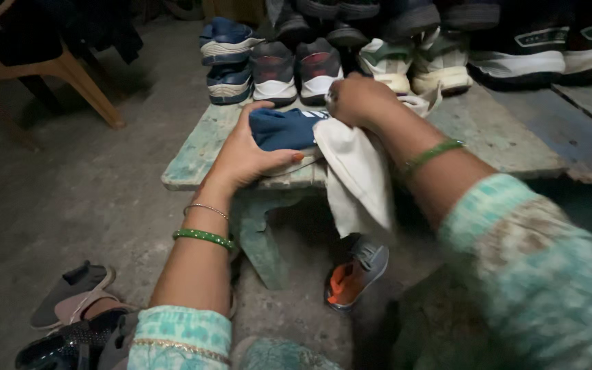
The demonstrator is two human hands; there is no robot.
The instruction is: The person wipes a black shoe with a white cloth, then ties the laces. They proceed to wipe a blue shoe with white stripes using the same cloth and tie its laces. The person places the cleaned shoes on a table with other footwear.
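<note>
A dark blue shoe (284, 129) lies on its side on a worn green wooden bench (200, 147). My left hand (244, 154) presses down on the shoe and grips it from the left. My right hand (358, 99) is closed on a white cloth (358, 175), held against the shoe's right end. The cloth hangs down over the bench's front edge. Both wrists wear green bangles.
Several sports shoes (296, 68) stand in rows at the back of the bench. A grey and orange shoe (354, 274) lies on the concrete floor under the bench. Sandals (70, 301) lie at lower left. A wooden chair (70, 75) stands at the upper left.
</note>
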